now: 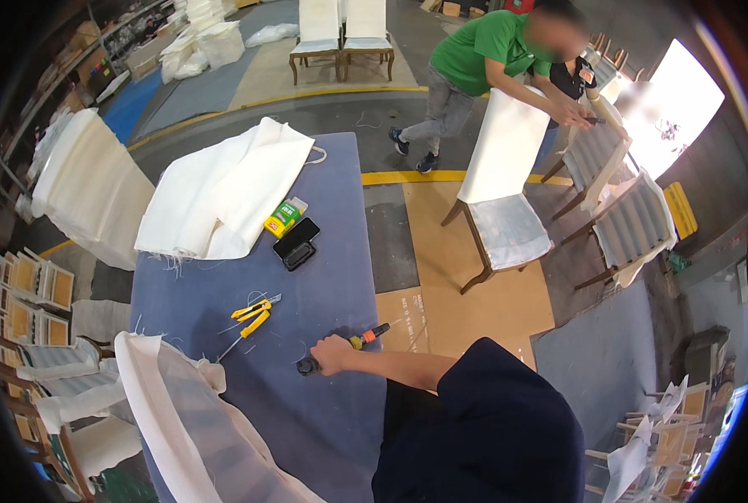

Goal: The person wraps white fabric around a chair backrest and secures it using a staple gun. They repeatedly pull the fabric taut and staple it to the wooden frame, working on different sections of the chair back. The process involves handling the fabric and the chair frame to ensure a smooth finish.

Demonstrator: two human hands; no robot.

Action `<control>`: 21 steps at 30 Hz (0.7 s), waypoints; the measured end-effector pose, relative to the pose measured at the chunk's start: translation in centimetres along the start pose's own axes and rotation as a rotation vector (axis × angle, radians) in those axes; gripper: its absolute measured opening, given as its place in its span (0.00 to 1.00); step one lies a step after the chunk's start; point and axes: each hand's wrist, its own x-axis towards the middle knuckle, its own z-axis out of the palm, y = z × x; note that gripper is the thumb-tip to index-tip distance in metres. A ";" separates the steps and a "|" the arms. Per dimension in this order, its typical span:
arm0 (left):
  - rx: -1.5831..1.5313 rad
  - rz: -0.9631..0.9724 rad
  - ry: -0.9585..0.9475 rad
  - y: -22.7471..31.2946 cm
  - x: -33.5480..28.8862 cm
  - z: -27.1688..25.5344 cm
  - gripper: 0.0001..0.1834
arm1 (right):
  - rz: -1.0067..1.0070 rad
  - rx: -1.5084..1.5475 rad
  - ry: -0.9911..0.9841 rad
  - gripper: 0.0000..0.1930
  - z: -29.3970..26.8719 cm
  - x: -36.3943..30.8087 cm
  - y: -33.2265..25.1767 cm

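My right hand (333, 355) is closed around a black tool (308, 366) at the right edge of the blue-grey padded table (307, 310). A yellow and orange section shows on the far side of my fist; the tool's exact kind is unclear. My left hand is out of view. To the left of my right hand lie a yellow cutter (252, 308) and a yellow-handled screwdriver (254, 325), among loose threads. At the lower left, a chair back covered in white fabric (189, 419) rests on the table.
White folded fabric (223, 189), a green and yellow box (285, 215), a phone (297, 240) and a small black case (298, 256) lie farther up the table. A co-worker in green (491, 50) leans behind a white chair (496, 176). More chairs (630, 222) stand to the right.
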 end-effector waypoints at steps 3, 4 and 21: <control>-0.007 0.003 0.015 -0.8 0.3 -0.2 0.38 | -0.003 -0.019 -0.007 0.14 -0.2 -0.1 -0.2; -0.010 -0.002 0.020 -1.1 0.2 -0.4 0.38 | -0.003 -0.028 -0.018 0.14 -0.2 0.1 -0.4; -0.479 -0.032 0.046 -7.3 4.8 -5.4 0.38 | -0.031 -0.065 0.095 0.13 1.8 -0.7 0.0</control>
